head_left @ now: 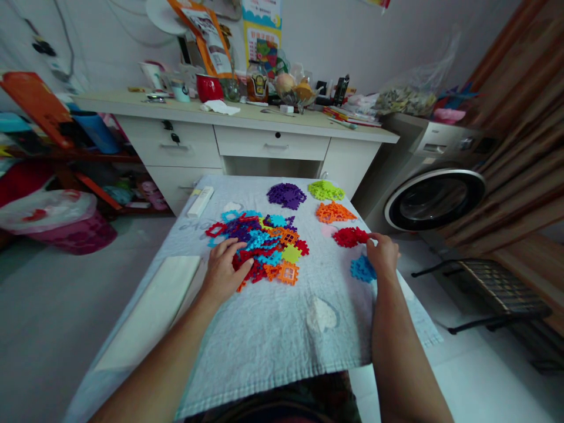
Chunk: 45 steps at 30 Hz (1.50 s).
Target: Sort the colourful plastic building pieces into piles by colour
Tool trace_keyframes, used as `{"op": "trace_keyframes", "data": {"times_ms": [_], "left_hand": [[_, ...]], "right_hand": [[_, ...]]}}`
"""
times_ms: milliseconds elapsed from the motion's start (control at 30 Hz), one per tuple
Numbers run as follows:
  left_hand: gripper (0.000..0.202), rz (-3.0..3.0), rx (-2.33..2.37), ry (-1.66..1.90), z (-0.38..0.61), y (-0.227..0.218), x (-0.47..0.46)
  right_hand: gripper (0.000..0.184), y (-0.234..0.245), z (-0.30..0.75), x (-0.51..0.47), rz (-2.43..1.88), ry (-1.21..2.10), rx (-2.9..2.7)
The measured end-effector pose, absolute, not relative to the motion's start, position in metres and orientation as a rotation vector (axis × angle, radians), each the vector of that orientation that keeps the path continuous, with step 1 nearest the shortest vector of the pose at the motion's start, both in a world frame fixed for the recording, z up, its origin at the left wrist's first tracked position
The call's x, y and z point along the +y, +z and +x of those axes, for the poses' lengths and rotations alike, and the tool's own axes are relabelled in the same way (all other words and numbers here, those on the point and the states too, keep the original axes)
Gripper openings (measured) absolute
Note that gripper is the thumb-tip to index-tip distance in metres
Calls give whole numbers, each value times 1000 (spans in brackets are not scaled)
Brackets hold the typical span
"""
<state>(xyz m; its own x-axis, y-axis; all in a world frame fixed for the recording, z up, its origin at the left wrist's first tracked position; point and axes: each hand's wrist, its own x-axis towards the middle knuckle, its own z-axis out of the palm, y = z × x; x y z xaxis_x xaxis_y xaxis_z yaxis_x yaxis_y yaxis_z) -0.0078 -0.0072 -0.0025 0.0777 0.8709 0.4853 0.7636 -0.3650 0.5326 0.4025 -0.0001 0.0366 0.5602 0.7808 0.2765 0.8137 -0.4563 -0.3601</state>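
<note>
A mixed heap of square, notched plastic building pieces (264,241) in red, blue, purple, orange and green lies mid-table. My left hand (224,270) rests at the heap's near left side, thumb and fingers apart, touching the pieces. My right hand (382,254) is at the right table edge, its fingertips pinched on a red building piece (362,235) at the end of the red pile (346,237). Below that hand a blue pile (362,268) is partly covered by it. Farther back are orange (333,212), yellow-green (326,190) and purple (286,195) piles.
A light cloth (282,335) covers the table. A long white panel (150,311) lies along its left side, with a narrow white box (201,201) behind. Beyond stands a cluttered white cabinet (273,141); a washing machine (434,176) and a low stool (493,288) are at right.
</note>
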Motion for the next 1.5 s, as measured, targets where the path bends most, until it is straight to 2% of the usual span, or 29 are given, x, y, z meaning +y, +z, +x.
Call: {"op": "trace_keyframes", "data": {"times_ms": [333,733,867,933,1000,1133,1500], "left_hand": [[36,2184,1676,1159,-6,-2,-9],[35,2201,1662,1152,-5,0,-9],[35,2203,1659,1145,-4,0,-10],[36,2206,1657,1139,-4,0,-10],[37,2207,1658,1130,-4,-1,-10],[37,2212,1652,1117,-4,0,-10],[36,2208,1664,1106,-4,2,-10]], "right_hand": [[34,39,401,1,-2281,1,-1537],[35,48,411,-9,-2149,-45,-1449],[33,50,426,-23,-2134,87,-1602],[37,46,429,-33,-2141,212,-1727],[50,39,427,-43,-2146,273,-1830],[69,27,414,-57,-2225,205,-1896],[67,24,393,-64,-2247,142,-1915]]}}
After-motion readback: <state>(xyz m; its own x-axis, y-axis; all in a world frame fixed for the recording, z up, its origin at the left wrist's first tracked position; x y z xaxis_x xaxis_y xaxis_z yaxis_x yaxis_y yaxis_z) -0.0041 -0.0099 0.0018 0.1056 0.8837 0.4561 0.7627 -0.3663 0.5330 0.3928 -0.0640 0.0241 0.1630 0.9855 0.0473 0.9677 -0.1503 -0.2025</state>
